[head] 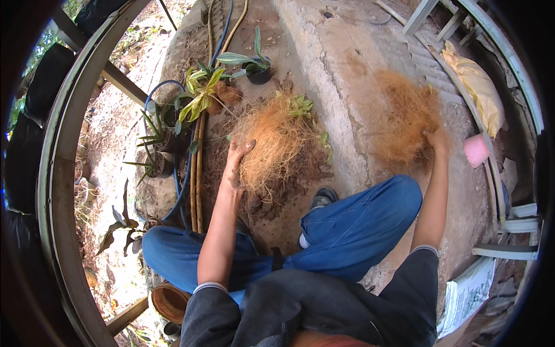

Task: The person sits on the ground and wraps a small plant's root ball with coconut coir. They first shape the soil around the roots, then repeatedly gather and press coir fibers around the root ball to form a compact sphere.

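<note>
My left hand (237, 158) holds a loose clump of tan coconut fibre (275, 141), its thumb on top and soil smeared on the skin. The clump lies over dark loose soil (260, 206), and green leaves (300, 106) poke out at its far right side. To the right, my right hand (438, 141) grips the near edge of a second, browner fibre pile (407, 115) on the concrete ledge. The fingers of both hands are partly hidden in the strands.
Left stand potted plants (160, 165), a blue hose (184, 195) and bamboo-like poles (199, 173). Ahead is a small black pot (259, 73) with a striped-leaf plant. A pink cup (475, 149) and a yellowish sack (475, 89) are at right; a brown pot (170, 302) sits behind my left knee.
</note>
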Tool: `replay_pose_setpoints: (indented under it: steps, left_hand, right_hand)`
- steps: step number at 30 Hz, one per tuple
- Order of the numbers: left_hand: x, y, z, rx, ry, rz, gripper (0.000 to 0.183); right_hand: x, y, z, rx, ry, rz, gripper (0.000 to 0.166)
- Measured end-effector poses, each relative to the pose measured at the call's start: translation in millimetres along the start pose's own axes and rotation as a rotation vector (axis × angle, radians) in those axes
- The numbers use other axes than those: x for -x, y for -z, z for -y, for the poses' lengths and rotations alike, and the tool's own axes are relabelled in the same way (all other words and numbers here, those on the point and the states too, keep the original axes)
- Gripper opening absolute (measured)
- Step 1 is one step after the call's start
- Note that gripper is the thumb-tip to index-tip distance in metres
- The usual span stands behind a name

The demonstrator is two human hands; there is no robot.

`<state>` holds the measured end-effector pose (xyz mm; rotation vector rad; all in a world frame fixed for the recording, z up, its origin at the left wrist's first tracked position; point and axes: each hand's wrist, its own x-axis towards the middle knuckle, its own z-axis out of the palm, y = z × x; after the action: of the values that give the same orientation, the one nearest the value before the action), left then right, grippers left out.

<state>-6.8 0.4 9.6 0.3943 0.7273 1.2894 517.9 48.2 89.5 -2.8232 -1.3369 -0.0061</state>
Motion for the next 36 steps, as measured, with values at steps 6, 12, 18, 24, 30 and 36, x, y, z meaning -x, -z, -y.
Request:
replay_pose_setpoints:
  steps: [6, 12, 18, 24, 30, 36]
  left_hand:
    - [12.6, -31.5, 4.1, -0.057, 0.027, -0.110, 0.097]
    - [24.0, -47.6, 0.4, 0.113, 0.003, 0.182, 0.078]
    - [27.7, -28.2, -1.5, -0.009, -0.051, 0.215, 0.083]
    - [36.2, -48.4, -6.5, -0.120, -0.029, -0.006, 0.076]
    - [31.4, -51.4, -7.7, -0.306, -0.179, 0.048, 0.071]
    - [32.7, -63.3, -16.9, -0.971, -0.302, -0.130, 0.060]
  right_hand:
    - [185.3, 76.9, 156.7, -0.653, 0.770, -0.270, 0.050]
    - [234.8, -9.1, 235.7, -0.678, 1.317, 0.130, 0.075]
    - [247.2, -17.9, 256.3, -1.174, 1.206, 0.178, 0.071]
    - [247.1, -43.8, 260.5, -1.522, 1.121, 0.599, 0.087]
    - [237.9, -45.0, 258.3, -1.895, 0.612, 1.150, 0.068]
    - [241.6, -60.2, 258.3, -2.111, 0.012, 1.411, 0.040]
